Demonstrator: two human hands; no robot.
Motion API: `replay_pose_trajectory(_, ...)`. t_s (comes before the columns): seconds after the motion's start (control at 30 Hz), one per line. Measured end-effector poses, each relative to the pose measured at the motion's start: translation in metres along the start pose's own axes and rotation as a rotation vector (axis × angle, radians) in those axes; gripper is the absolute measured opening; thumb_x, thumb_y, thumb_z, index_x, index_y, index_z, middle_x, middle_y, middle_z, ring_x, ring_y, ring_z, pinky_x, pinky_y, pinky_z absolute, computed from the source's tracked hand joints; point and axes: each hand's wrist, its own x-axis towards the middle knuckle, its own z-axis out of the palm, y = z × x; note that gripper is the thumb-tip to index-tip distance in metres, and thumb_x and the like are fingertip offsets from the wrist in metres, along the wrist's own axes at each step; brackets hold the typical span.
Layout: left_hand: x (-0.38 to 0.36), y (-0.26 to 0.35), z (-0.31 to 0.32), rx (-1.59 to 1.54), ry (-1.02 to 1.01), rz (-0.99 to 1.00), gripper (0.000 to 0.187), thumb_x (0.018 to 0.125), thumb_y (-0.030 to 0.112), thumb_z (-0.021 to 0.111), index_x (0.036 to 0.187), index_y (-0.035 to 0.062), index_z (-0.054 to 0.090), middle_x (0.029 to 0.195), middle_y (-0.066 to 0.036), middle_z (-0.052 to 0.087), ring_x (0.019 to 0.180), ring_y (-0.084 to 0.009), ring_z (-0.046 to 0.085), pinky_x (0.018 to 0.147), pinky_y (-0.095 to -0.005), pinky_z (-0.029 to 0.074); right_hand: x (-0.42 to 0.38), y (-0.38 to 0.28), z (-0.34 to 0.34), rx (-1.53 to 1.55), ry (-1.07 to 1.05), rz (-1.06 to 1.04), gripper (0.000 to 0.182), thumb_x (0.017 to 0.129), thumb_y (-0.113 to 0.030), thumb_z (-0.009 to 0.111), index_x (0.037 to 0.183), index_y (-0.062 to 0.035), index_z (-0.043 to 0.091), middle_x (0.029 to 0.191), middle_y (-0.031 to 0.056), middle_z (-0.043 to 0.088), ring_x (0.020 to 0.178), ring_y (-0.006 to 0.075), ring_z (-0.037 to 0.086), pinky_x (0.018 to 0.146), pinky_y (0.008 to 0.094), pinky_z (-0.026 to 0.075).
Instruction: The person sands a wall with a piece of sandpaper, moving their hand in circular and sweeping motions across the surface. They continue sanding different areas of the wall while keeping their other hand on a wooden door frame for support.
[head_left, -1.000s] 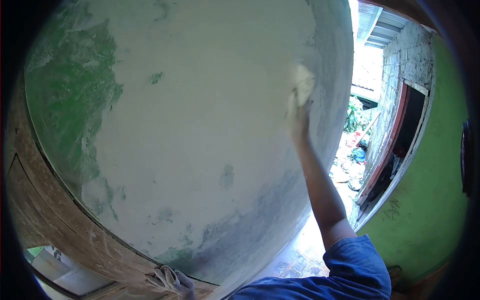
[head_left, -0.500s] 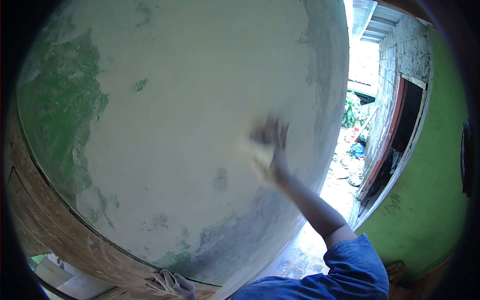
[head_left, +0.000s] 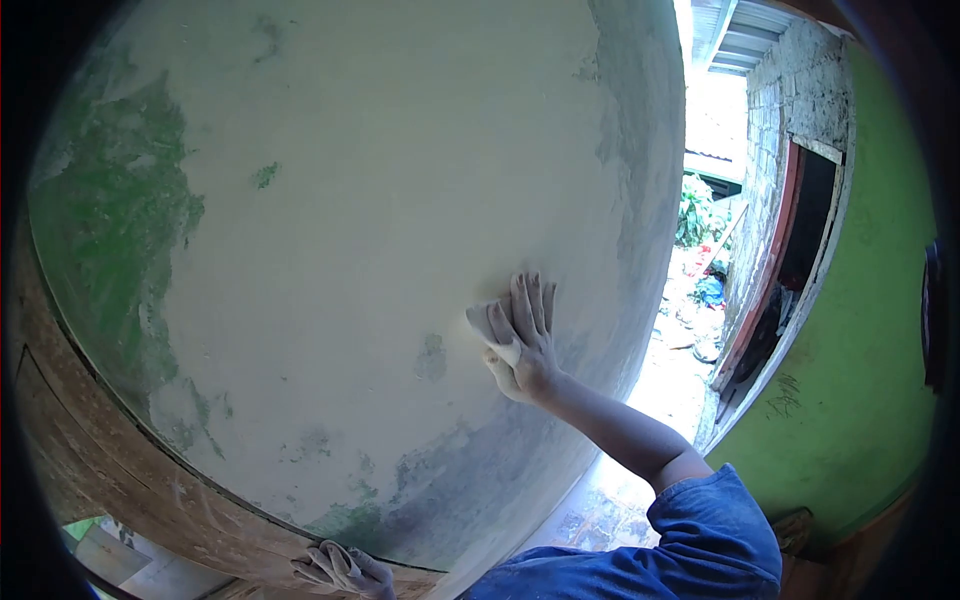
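My right hand presses flat against the pale, patchy wall, its fingers dusty and stretched upward. Under the palm and between thumb and fingers it holds a folded pale sheet that looks like sandpaper. My left hand, grey with dust, is low in the view with its fingers bent over the wooden frame along the wall's lower edge. Part of that hand is cut off by the bottom of the picture. Green paint shows through on the wall's left side.
To the right of the wall a bright opening leads outside, where plants and scattered litter are seen. Beyond it stand a rough block wall with a dark doorway and a green wall.
My right hand, blurred by motion before, has moved down and slightly left across the wall with the sheet and now appears sharp. The left hand stays on the frame.
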Motion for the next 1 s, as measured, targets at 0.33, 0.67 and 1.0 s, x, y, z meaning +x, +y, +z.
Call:
replay_pose_trajectory(0.33,-0.004,0.001,0.001,0.002,0.006,-0.039,0.042,0.092,0.012,0.037,0.133,0.0011,0.038,0.141,-0.02,0.034,0.133,-0.0488,0.018,0.105,-0.061,0.008,0.185,0.031,-0.027,0.198,0.31,0.069,0.06,0.086,-0.02,0.057,0.14,-0.0124,0.032,0.149,0.0184,0.016,0.137,0.0406,0.012,0.108,0.0569,0.002)
replay_pose_trajectory(0.67,-0.01,-0.002,0.001,0.027,-0.031,-0.033,0.042,0.092,0.011,0.037,0.132,-0.0002,0.039,0.142,-0.021,0.032,0.131,-0.0512,0.017,0.105,-0.0617,0.007,0.126,-0.076,0.004,-0.002,-0.08,-0.603,0.062,0.085,-0.049,0.05,0.14,-0.035,0.027,0.152,0.0041,0.01,0.14,0.0297,-0.001,0.104,0.0637,-0.011)
replay_pose_trajectory(1.0,-0.023,-0.009,0.005,-0.069,-0.021,-0.05,0.037,0.09,0.009,0.039,0.126,-0.0017,0.043,0.138,-0.023,0.036,0.131,-0.0463,0.025,0.103,-0.0666,0.009,0.234,0.043,-0.039,0.332,0.167,0.157,0.05,0.094,-0.025,0.042,0.137,-0.0024,0.031,0.145,0.0186,0.023,0.137,0.0379,0.012,0.109,0.0554,0.006)
